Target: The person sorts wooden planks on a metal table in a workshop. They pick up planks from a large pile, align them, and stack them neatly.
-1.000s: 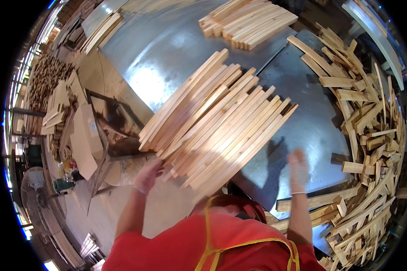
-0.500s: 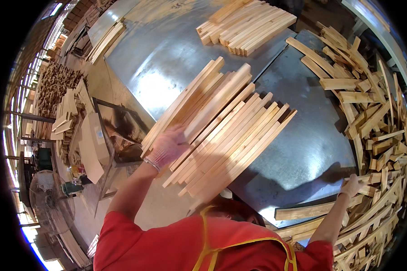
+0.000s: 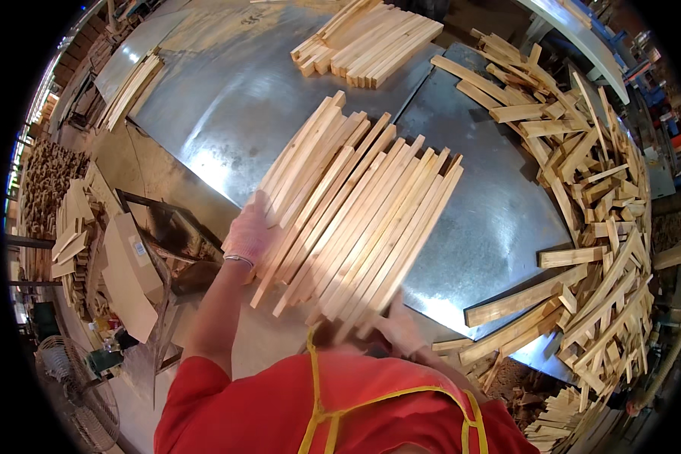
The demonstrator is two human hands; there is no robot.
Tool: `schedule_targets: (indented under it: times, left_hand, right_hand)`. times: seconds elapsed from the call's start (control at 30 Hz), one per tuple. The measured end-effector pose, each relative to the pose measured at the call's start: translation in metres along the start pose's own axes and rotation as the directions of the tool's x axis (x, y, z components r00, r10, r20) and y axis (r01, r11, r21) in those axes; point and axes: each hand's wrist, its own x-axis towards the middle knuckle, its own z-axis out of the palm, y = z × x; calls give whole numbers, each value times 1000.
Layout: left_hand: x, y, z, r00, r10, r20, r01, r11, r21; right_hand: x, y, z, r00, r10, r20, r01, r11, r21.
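Note:
A slanting row of pale wooden strips (image 3: 371, 219) lies side by side on the grey metal table (image 3: 499, 227), with uneven near ends toward my body. My left hand (image 3: 247, 231), in a pale glove, lies against the row's left side, its fingers fairly straight along the outermost strip. At the near right corner of the row is my right hand (image 3: 401, 331), slightly blurred, thumb and fingers apart beside the strip ends. Whether its fingertips touch the wood I cannot tell.
A second stack of strips (image 3: 386, 45) sits at the table's far side. Loose wood pieces (image 3: 583, 174) form a heap along the right, some jutting over the metal. To the left stand a cardboard sheet (image 3: 129, 261), a dark metal frame (image 3: 166, 219) and a fan (image 3: 68, 378).
My right hand has come from the wood heap on the right to the row's near end. My left hand has shifted from on top of the strips to their left side; the strips lie closer together.

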Motion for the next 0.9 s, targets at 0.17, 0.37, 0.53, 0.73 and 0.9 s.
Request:
schedule_targets:
  times: [0.17, 0.37, 0.53, 0.73, 0.9]
  left_hand:
    - [-37, 23, 18, 915, 285, -286, -229, 950, 214]
    - [-106, 124, 86, 782, 623, -4, -622, 781, 48]
    - [-95, 187, 117, 773, 632, -47, -630, 775, 53]
    - [-55, 254, 82, 845, 525, -101, -534, 830, -160]
    - [-53, 343, -56, 499, 816, -291, -856, 516, -22]
  right_hand:
    - [54, -62, -110, 948, -67, 312, 190, 904, -384]
    - [196, -120, -244, 750, -507, -425, 263, 818, -512]
    - [247, -145, -278, 807, -416, -418, 407, 906, -115]
    - [136, -137, -261, 669, -358, -652, 737, 434, 518]
    - [70, -35, -237, 961, -127, -245, 273, 300, 914]
